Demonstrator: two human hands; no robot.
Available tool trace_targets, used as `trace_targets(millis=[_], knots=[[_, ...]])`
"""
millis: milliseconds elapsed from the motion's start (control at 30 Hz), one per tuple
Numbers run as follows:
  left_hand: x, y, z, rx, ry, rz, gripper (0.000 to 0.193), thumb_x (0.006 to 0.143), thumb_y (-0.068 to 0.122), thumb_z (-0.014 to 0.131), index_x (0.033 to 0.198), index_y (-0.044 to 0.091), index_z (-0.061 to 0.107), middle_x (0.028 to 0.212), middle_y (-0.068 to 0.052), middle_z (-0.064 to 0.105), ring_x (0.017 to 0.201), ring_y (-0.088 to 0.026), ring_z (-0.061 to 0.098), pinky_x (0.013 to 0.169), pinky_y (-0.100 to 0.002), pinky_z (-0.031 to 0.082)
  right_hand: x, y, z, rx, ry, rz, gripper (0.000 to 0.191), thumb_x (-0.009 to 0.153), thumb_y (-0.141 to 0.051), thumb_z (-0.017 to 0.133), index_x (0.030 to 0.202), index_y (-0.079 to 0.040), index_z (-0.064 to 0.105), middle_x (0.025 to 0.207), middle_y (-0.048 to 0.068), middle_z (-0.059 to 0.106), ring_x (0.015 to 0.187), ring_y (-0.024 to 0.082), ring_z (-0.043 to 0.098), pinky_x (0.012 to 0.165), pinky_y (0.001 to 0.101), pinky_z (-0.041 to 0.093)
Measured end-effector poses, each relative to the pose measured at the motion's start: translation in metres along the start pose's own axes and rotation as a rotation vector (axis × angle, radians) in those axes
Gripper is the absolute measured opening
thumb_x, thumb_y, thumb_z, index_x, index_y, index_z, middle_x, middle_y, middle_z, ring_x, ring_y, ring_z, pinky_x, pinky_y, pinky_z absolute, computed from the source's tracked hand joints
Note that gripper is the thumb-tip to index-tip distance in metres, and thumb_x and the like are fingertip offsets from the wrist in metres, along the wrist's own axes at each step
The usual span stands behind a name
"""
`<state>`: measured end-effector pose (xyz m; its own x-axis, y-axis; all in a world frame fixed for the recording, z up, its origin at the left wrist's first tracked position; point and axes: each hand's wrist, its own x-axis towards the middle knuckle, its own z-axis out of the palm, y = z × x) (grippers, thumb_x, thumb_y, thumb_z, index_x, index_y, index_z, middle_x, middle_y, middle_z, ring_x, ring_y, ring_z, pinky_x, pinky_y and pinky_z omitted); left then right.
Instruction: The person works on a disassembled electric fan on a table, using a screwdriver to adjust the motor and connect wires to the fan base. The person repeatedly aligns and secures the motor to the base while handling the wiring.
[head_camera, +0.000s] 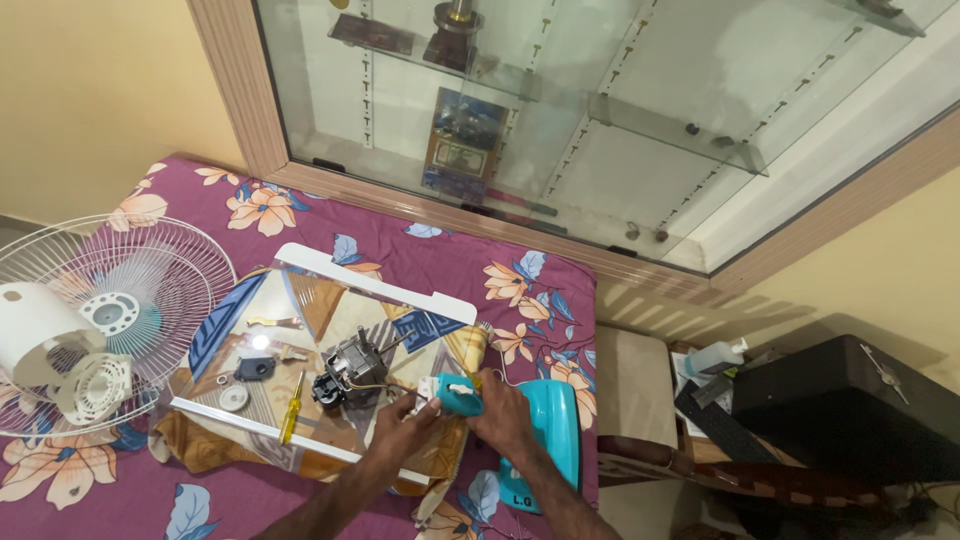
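Here, seen from above, two bare hands work at the lower middle of the frame.
Surface: a table (300, 215) covered by a purple cloth with a flower print, filling the left and centre.
Board: a patterned rectangular board (300, 300) with a white rim lies on the cloth, centre left.
Left hand: the left hand (400, 432) rests at the board's lower right corner, fingers curled closed on the near side of a small teal part.
Right hand: the right hand (503, 412) is just right of it, fingers closed on the same part from the other side.
Teal part: the small teal part (458, 394) with white bits sits between both hands, touching both, at the board's right edge.
Teal housing: a larger teal housing (552, 420) lies just right of the right hand, on the cloth's edge.
Motor: a grey metal motor (348, 372) with thin wires lies on the board, just left of the left hand.
Screwdriver: a yellow-handled screwdriver (291, 408) lies left of the motor, near the board's lower rim.
Small parts: a dark piece (254, 368) and a white disc (234, 398) lie further left on the board.
Fan guard: a white wire fan guard (150, 270) with white plastic covers on it lies at the far left.
Background: a glass-fronted wall cabinet (600, 120) in a wooden frame fills the upper frame; a black case (850, 400) sits at the lower right.
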<state>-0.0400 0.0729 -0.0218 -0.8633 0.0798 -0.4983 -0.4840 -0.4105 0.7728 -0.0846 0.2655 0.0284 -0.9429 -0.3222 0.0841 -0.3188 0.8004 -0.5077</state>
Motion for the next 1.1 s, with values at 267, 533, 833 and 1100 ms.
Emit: trace_targets(millis=[267,533,833,1100], knots=[[0.007,0.026,-0.019,0.19,-0.148,-0.136,0.053,0.094,0.038,0.065,0.129,-0.002,0.06,0.109,-0.019,0.073,0.1,-0.031,0.074,0.086,-0.042,0.064,-0.004,-0.004,-0.005,0.004,-0.046,-0.045,0.063,0.061,-0.008,0.084,0.118,-0.008,0.054,0.104,0.019,0.066,0.102,0.043,0.064,0.081,0.0538,0.052],[0.006,0.027,-0.026,0.225,-0.153,-0.139,0.055,0.095,0.036,0.064,0.13,-0.006,0.059,0.116,-0.025,0.075,0.105,-0.031,0.078,0.088,-0.041,0.068,-0.003,-0.015,-0.014,0.07,-0.074,-0.005,0.064,0.076,-0.038,0.087,0.113,-0.001,0.051,0.1,0.021,0.064,0.097,0.041,0.065,0.079,0.0508,0.052],[-0.003,0.035,-0.02,0.212,-0.154,-0.128,0.05,0.094,0.027,0.067,0.133,-0.004,0.058,0.121,-0.022,0.074,0.107,-0.032,0.076,0.091,-0.044,0.065,0.005,-0.013,0.007,0.116,0.099,-0.036,0.032,0.094,-0.027,0.067,0.106,0.0,0.053,0.079,0.019,0.066,0.067,0.035,0.066,0.059,0.0486,0.051],[-0.004,0.028,-0.029,0.222,-0.14,-0.11,0.055,0.093,0.028,0.067,0.138,-0.001,0.056,0.124,-0.024,0.073,0.106,-0.032,0.077,0.093,-0.045,0.066,0.03,0.004,0.046,1.004,0.002,0.756,0.035,0.091,-0.019,0.072,0.102,0.014,0.068,0.072,0.017,0.072,0.055,0.028,0.061,0.051,0.0452,0.056]])
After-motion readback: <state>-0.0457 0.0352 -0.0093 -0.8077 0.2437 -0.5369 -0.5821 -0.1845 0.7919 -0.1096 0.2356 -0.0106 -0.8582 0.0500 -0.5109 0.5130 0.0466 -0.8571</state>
